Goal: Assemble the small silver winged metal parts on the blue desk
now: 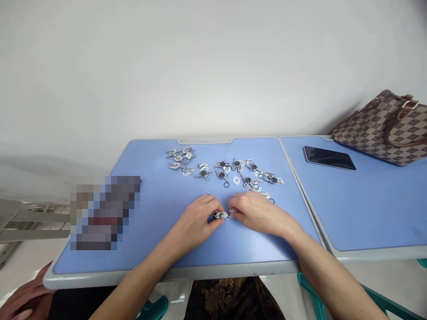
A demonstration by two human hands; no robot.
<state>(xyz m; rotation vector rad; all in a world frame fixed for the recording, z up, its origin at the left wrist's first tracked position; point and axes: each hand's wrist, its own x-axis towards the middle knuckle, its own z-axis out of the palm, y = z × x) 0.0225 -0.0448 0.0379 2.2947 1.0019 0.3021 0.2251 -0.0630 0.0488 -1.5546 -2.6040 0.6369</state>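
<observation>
My left hand (203, 215) pinches a small metal part with an oval flange (220, 215), held just above the blue tabletop. Close beside it, my right hand (251, 209) has its fingers closed on a small clear-handled tool (233, 211). Thin metal pins show between the two hands; which piece they belong to is hard to tell. Beyond the hands lie several metal parts with round black centres (247, 180), among loose oval plates (236, 180) and black rings (226, 185). Farther left is a cluster of metal flange pieces with pins (178, 158).
A blurred-out rectangular item (106, 218) lies on the table's left side. Across the seam, a second blue table (376, 204) bears a phone (329, 158) and a checkered handbag (383, 126). Another person's hand (28, 293) is at the lower left. A white wall stands behind.
</observation>
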